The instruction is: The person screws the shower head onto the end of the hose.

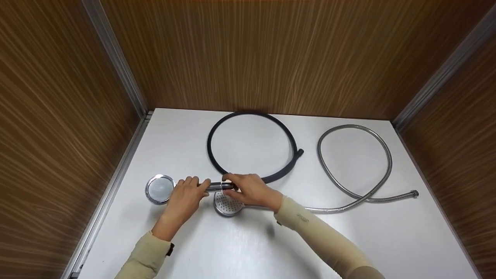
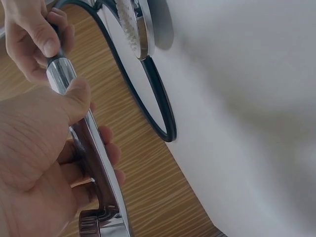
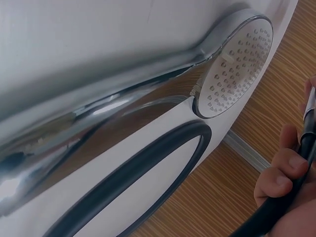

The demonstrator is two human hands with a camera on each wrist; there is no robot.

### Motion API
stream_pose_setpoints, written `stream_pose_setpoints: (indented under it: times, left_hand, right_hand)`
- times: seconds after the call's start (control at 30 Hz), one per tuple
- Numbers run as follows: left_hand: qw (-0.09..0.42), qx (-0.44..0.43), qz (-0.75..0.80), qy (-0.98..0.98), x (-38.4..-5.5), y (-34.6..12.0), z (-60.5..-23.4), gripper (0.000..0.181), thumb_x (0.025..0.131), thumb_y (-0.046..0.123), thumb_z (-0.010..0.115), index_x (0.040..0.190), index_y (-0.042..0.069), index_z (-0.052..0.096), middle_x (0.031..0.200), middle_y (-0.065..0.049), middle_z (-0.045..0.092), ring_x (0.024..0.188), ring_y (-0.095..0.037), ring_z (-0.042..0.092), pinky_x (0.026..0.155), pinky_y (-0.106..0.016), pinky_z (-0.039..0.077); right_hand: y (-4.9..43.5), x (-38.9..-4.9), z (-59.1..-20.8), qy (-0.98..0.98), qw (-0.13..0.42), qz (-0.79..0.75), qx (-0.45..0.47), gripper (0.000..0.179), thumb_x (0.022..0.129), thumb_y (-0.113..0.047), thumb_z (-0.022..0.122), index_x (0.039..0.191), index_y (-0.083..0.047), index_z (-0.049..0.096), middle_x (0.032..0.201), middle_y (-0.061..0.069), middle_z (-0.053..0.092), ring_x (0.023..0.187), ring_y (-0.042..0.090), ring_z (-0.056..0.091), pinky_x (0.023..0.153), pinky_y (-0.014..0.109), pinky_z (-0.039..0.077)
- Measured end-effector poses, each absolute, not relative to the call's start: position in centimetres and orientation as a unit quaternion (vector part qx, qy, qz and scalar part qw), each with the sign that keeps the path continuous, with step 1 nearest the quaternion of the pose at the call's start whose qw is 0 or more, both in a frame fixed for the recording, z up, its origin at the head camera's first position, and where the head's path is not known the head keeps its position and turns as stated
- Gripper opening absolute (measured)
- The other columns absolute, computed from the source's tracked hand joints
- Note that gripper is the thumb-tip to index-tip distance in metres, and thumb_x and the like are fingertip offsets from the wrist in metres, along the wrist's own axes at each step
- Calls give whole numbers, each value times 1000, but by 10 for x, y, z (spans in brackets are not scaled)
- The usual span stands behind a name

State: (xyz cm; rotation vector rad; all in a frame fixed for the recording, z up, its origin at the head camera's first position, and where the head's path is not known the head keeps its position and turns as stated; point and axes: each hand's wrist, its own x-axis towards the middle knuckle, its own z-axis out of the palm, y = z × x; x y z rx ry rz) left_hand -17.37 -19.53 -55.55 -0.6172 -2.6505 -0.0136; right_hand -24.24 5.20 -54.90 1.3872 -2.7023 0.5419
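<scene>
My left hand [image 1: 185, 195] grips the handle of a chrome shower head [image 1: 160, 189], held above the table with its round head at the left. In the left wrist view, the handle [image 2: 94, 148] lies across the fingers, and a chrome collar [image 2: 60, 74] sits at its end. My right hand [image 1: 252, 188] holds the end of a black hose [image 3: 269, 215] against that collar; how far the two are joined cannot be seen. Below the right hand, a second shower head [image 1: 228, 204] lies on the table with its nozzle face showing.
The black hose loops over the back of the white table [image 1: 217, 248]. A braided metal hose [image 1: 387, 155] coils at the right and runs under the right forearm, where its end is hidden. Wood-grain panels [image 1: 263, 58] stand at the back and both sides.
</scene>
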Motion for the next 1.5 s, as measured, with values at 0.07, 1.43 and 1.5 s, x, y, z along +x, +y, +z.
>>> stream_pose_setpoints:
  times: [0.07, 1.43, 1.5]
  left_hand:
    - [207, -220, -8, -953, -173, -196, -556, 33, 91, 29, 78, 115, 14, 61, 86, -13, 62, 80, -33, 62, 70, -42, 49]
    - [231, -213, -13, -949, -166, -191, -556, 36, 90, 25, 79, 119, 10, 64, 90, -14, 65, 82, -32, 64, 71, -43, 52]
    - [228, -214, -7, -950, -166, -190, -554, 35, 90, 25, 79, 118, 10, 63, 91, -14, 64, 83, -32, 64, 71, -43, 52]
  right_hand:
    - [52, -242, -550, -873, 32, 179, 453, 35, 106, -42, 61, 132, -17, 60, 99, -2, 74, 76, 15, 65, 64, 36, 53]
    - [49, -240, -552, -860, 76, 178, 472, 35, 109, -41, 56, 130, -15, 66, 97, 2, 76, 70, 15, 63, 60, 36, 52]
    - [49, -240, -551, -858, 81, 177, 474, 35, 109, -40, 55, 130, -14, 67, 96, 2, 76, 69, 14, 62, 60, 35, 53]
